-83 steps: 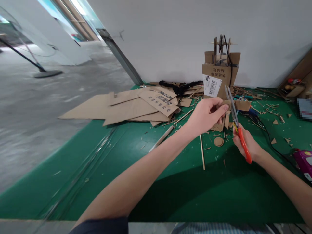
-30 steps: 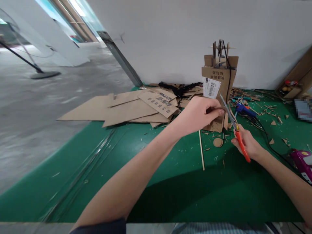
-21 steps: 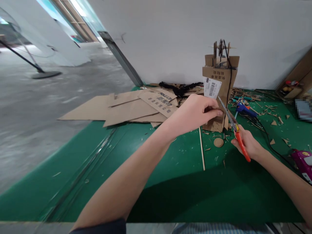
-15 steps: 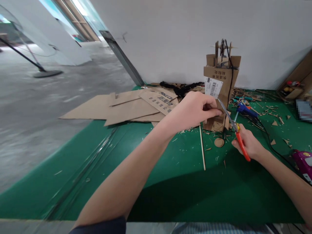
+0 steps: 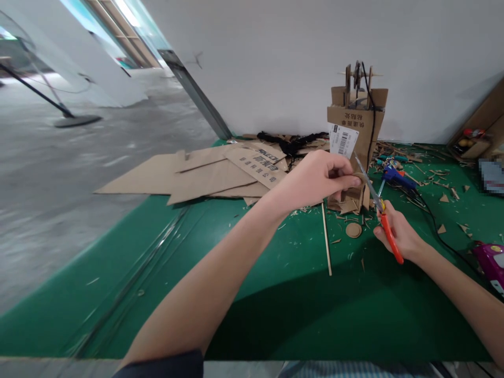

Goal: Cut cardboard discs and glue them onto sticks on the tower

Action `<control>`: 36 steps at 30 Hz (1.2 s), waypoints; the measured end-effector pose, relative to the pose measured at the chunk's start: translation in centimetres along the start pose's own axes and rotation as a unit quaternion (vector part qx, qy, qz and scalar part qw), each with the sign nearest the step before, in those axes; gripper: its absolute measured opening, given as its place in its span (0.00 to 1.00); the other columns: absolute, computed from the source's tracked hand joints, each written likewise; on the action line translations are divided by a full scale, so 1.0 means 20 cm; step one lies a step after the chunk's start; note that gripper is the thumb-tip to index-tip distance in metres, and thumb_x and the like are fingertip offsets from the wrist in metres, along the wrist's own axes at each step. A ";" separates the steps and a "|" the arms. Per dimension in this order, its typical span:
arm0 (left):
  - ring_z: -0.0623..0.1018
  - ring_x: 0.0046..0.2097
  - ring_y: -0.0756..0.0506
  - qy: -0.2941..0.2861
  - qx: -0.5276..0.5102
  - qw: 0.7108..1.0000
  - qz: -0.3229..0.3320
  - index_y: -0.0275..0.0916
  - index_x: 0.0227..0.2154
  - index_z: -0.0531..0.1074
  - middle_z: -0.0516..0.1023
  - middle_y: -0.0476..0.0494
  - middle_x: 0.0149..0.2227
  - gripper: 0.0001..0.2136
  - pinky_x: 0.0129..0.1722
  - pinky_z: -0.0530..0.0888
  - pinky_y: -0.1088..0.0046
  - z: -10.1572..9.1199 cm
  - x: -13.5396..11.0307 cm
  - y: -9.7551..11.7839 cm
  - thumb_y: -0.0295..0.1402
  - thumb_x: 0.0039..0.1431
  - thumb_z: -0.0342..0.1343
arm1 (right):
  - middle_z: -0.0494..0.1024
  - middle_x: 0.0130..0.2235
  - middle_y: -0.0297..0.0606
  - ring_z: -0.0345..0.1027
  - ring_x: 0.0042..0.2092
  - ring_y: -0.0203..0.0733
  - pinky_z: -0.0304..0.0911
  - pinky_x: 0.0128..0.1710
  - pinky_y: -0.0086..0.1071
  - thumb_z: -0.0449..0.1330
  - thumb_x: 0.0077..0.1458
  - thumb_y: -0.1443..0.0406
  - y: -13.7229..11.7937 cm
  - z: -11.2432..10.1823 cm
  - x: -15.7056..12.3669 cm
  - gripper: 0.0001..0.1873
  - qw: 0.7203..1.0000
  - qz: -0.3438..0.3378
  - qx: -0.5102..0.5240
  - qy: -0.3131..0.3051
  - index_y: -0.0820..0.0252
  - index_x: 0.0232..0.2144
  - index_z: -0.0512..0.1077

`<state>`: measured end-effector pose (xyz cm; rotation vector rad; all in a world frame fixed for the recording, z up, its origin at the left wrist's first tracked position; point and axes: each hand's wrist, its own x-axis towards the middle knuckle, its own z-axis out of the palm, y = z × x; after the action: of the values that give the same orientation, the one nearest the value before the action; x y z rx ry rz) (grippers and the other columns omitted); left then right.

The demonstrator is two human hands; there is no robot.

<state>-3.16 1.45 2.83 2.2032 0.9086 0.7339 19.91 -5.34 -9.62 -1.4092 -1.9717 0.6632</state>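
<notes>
My left hand [image 5: 321, 177] is closed in a pinch on a small piece of cardboard [image 5: 357, 178], held above the green table [image 5: 220, 273]. My right hand [image 5: 397, 233] grips orange-handled scissors [image 5: 378, 210], and their blades reach up to the piece at my left fingertips. Just behind both hands stands a tall cardboard model [image 5: 356, 126] with a barcode label [image 5: 342, 140] and a black cord over its top.
Flat cardboard sheets [image 5: 205, 173] lie at the back left. A thin wooden stick [image 5: 326, 239] and a cardboard disc [image 5: 353, 229] rest below my hands. A blue glue gun [image 5: 397, 177], a black cable, scraps and a purple device [image 5: 490, 262] lie to the right.
The larger cardboard piece I held 2.8 s ago is gone from my left hand; only a small piece remains. The scissor blades have tilted left toward my fingertips. Both hands stay in place.
</notes>
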 end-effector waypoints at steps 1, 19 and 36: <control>0.74 0.22 0.51 0.000 -0.010 1.000 -0.002 0.38 0.24 0.72 0.76 0.49 0.19 0.10 0.24 0.67 0.76 0.01 0.00 -0.01 0.35 0.60 0.59 | 0.66 0.24 0.26 0.59 0.22 0.38 0.55 0.25 0.33 0.57 0.56 0.54 0.00 0.00 0.00 0.16 1.000 0.010 0.008 -0.006 0.52 0.36 0.53; 0.74 0.22 0.51 -0.011 0.031 0.999 -0.021 0.38 0.26 0.76 0.76 0.50 0.20 0.08 0.22 0.66 0.76 -0.03 0.00 0.00 0.34 0.58 0.59 | 0.66 0.23 0.29 0.62 0.24 0.43 0.53 0.25 0.33 0.56 0.56 0.55 -0.03 -0.05 0.01 0.16 0.997 0.013 -0.075 -0.003 0.51 0.32 0.51; 0.72 0.22 0.52 -0.009 0.076 0.997 0.008 0.39 0.26 0.79 0.74 0.52 0.20 0.04 0.24 0.68 0.76 -0.09 -0.03 0.04 0.32 0.55 0.63 | 0.69 0.25 0.35 0.65 0.25 0.49 0.55 0.24 0.37 0.60 0.56 0.48 0.03 -0.08 0.03 0.22 0.991 0.002 -0.130 0.002 0.50 0.32 0.52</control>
<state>-4.43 1.21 4.54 2.3480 0.9670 0.6703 21.30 -4.63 -8.79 -1.5639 -2.1118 0.4143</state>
